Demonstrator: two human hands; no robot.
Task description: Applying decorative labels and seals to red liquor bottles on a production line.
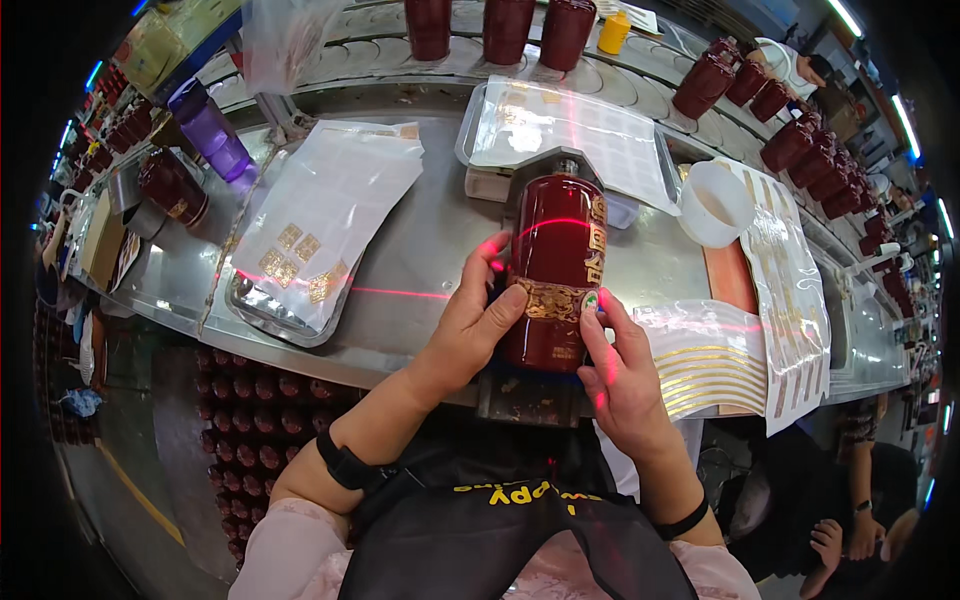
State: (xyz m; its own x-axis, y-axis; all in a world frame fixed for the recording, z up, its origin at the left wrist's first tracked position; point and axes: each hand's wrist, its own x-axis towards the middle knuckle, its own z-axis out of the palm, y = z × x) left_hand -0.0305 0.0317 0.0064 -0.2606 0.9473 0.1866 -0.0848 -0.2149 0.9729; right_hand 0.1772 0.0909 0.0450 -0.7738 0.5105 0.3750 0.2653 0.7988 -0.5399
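Note:
A dark red bottle lies tilted in front of me, its neck in a dark angular holder. A gold patterned band wraps its lower part, and raised gold characters run down its right side. My left hand is closed round the bottle's left side, thumb on the band. My right hand is closed at the bottle's right edge, fingertips pressing the band's end beside a small green and white spot. Red laser lines cross the bottle and both hands.
Left stands a tray under a sheet of gold stickers. At right are curved gold strips, a white tub and another sticker sheet. A purple bottle stands far left; red bottles line the conveyor. A co-worker's hands show lower right.

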